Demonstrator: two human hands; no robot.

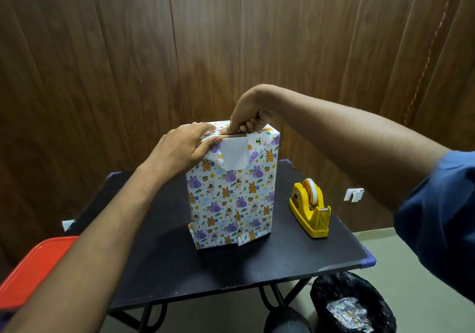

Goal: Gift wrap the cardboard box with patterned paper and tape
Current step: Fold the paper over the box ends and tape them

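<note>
Left hand (183, 149), right hand (250, 116) atop upright box (231, 199).

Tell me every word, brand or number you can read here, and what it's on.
None can be read.
Tape dispenser: a sticker on its side, too blurred to read.
Wrapping paper on the box: cartoon animals, rainbows and stars, no letters visible.
Wall socket: no marking legible.

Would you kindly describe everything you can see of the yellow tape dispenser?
The yellow tape dispenser looks like moulded plastic, with a heavy base and a roll of whitish tape standing upright in its cradle. A small picture sticker marks its side. Its cutter end points toward the near table edge. It stands on the black table, right of the wrapped box, apart from it. Neither hand touches it.
</note>
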